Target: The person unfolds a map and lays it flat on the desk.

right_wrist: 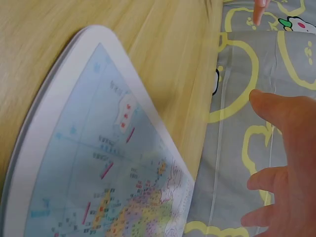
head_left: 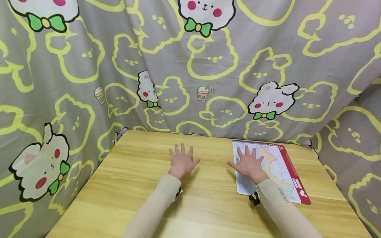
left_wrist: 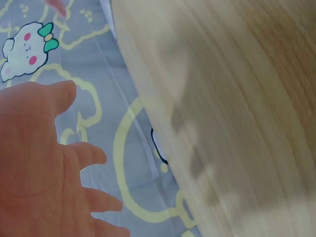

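Note:
A flat board printed with a coloured map and a red band along its right side lies on the right part of the wooden table. My right hand is held over the map's left part with its fingers spread, hiding some of the print. Further left, my left hand hovers above bare wood, fingers spread and holding nothing. The left wrist view shows that left hand with its shadow on the wood. In the right wrist view the map's rounded white corner shows near the right hand.
A grey curtain with yellow outlines and white rabbit figures hangs behind the table and along both sides. Dark bands sit at the wrists, below beige sleeves.

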### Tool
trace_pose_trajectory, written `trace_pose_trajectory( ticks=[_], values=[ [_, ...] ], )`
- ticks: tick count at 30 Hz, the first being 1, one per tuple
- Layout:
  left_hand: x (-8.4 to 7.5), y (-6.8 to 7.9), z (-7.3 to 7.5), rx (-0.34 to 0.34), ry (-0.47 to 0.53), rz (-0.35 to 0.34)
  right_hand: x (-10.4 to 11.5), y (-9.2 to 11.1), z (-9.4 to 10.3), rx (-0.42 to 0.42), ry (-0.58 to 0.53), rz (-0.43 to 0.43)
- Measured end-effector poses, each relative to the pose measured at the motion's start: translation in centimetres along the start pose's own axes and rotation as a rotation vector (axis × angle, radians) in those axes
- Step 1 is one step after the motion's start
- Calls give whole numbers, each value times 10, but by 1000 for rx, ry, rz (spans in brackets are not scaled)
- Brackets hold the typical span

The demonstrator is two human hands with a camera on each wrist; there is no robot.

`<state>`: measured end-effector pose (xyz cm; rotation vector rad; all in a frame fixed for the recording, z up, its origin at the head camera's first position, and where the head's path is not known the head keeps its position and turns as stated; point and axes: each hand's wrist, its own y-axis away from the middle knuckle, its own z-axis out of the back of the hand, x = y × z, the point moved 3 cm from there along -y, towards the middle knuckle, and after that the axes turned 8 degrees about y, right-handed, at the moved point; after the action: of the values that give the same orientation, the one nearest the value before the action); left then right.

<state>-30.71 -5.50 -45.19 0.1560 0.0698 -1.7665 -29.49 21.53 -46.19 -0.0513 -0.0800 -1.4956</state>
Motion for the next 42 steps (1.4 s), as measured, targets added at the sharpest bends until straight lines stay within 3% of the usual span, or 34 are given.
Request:
trace_pose_trajectory(
  ticks=[8,12,19,23,35,42],
  values=[
    [-4,1,-3,24,1,-4,-4,2,1,-2,15,-3],
    [-15,1,-4,29,23,-59,-15,7,1,-29,-5,35],
    [-43,2,-15,89,68,-283,-44,22,-1,-70,-56,148],
    [-63,6,-21,142,52,-372,-63,31,-1,-61,-59,179],
    [-120,15,-39,204,-94,-503,-124,63,-5,-15,-40,176],
    [-142,21,-51,234,-127,-497,-147,79,-7,2,-50,179]
  ],
)
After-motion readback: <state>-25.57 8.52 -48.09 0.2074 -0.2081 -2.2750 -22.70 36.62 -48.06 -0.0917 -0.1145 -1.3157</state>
